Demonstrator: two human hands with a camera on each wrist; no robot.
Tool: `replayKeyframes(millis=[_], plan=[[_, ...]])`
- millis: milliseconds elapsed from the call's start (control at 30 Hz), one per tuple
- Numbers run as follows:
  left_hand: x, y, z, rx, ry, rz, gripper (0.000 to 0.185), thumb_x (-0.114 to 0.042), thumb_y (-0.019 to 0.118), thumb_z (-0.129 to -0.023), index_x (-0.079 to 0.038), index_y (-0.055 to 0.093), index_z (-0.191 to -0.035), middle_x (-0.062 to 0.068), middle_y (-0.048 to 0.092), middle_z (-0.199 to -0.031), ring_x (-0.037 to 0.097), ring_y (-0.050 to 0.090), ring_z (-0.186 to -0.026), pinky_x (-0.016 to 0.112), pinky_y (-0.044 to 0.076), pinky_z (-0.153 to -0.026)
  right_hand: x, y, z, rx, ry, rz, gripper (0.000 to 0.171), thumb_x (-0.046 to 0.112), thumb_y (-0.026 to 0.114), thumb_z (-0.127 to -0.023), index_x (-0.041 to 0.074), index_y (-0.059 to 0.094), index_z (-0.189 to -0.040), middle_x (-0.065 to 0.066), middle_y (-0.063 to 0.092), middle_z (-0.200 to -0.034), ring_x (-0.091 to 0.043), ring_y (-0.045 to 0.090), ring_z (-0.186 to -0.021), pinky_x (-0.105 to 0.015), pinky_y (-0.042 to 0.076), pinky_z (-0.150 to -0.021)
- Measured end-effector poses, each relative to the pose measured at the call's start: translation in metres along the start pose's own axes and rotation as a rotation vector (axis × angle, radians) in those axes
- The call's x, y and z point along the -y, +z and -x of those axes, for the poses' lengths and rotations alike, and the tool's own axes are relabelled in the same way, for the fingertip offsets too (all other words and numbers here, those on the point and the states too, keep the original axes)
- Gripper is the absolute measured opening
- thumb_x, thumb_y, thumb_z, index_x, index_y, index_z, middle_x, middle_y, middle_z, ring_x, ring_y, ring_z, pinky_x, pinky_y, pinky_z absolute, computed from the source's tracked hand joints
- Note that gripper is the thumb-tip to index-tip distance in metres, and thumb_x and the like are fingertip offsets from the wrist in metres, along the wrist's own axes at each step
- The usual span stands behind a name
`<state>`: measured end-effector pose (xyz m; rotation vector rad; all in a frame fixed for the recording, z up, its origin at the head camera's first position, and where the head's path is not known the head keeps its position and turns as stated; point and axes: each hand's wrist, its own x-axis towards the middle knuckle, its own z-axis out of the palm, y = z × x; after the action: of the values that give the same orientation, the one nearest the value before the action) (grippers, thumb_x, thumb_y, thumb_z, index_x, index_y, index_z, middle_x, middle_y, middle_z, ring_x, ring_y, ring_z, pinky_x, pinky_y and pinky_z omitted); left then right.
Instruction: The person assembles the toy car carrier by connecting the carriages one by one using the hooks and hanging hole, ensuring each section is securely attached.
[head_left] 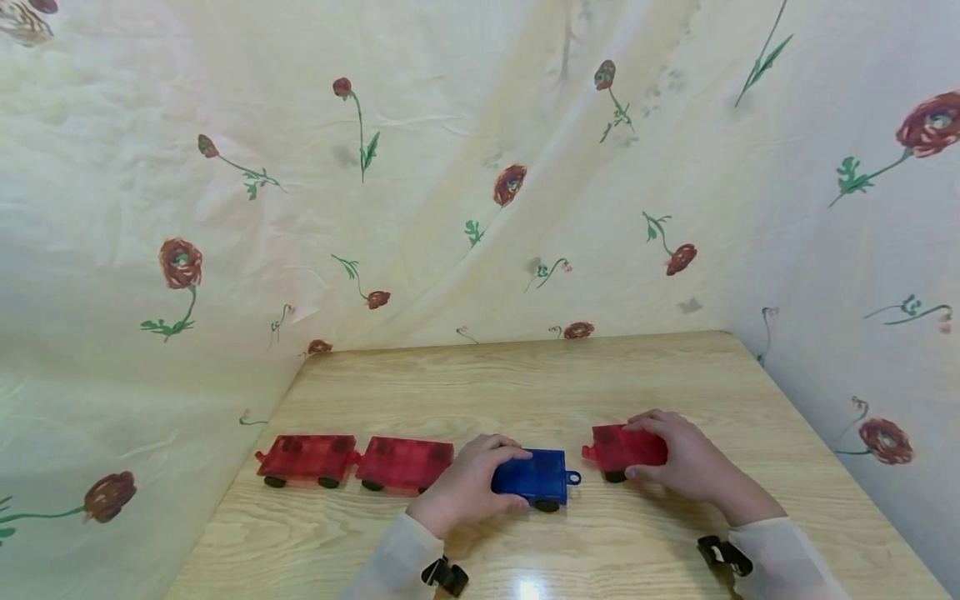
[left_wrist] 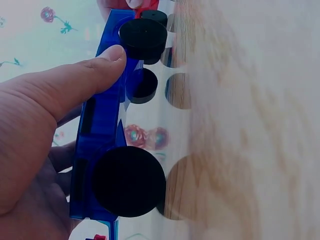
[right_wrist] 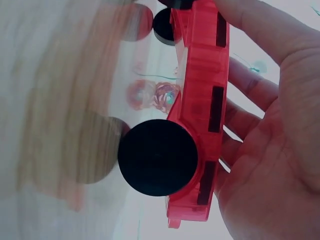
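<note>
A translucent blue toy train car (head_left: 534, 477) with black wheels stands on the table, a ring coupling at its right end. My left hand (head_left: 474, 485) grips it from the near side; in the left wrist view the thumb presses its side above the wheels. To the right, my right hand (head_left: 686, 457) holds a translucent red toy train car (head_left: 626, 447) by its right part, with a red hook coupling pointing left toward the blue car's ring. A small gap separates the two couplings. In the right wrist view the red car (right_wrist: 205, 100) has its wheels at the tabletop.
Two more red train cars, one at the far left (head_left: 309, 458) and one beside it (head_left: 405, 462), stand end to end left of my left hand. The wooden table (head_left: 510, 383) meets a flower-printed cloth (head_left: 435, 208) at the back and sides. Black wrist straps show on both sleeves.
</note>
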<state>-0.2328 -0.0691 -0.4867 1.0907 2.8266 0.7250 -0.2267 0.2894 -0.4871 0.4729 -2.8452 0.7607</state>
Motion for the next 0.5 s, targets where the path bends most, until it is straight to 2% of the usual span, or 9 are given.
replayKeyframes(millis=[233,500], plan=[[0.0000,-0.0003,0.0003,-0.005,-0.003,0.024,0.064,-0.054,0.073,-0.078,-0.039,0.051,-0.136,-0.020,0.044,-0.131,0.009,0.041,-0.122,0.041,0.043,-0.099,-0.0001,-0.0005,0.0009,0.034,-0.014,-0.032,0.061,0.044,0.089,-0.064,0.024,0.066,-0.117,0.004,0.058,-0.118,-0.023,0.053,-0.103,-0.044,0.049,-0.080],[0.0004,-0.0002,0.0002,-0.008,-0.010,0.042,0.064,-0.054,0.073,-0.078,-0.039,0.051,-0.136,-0.021,0.043,-0.131,0.008,0.040,-0.122,0.041,0.043,-0.099,0.0003,0.0008,0.0013,0.069,-0.020,-0.086,0.060,0.041,0.090,-0.063,0.026,0.065,-0.116,0.006,0.058,-0.117,-0.025,0.052,-0.103,-0.041,0.053,-0.075]])
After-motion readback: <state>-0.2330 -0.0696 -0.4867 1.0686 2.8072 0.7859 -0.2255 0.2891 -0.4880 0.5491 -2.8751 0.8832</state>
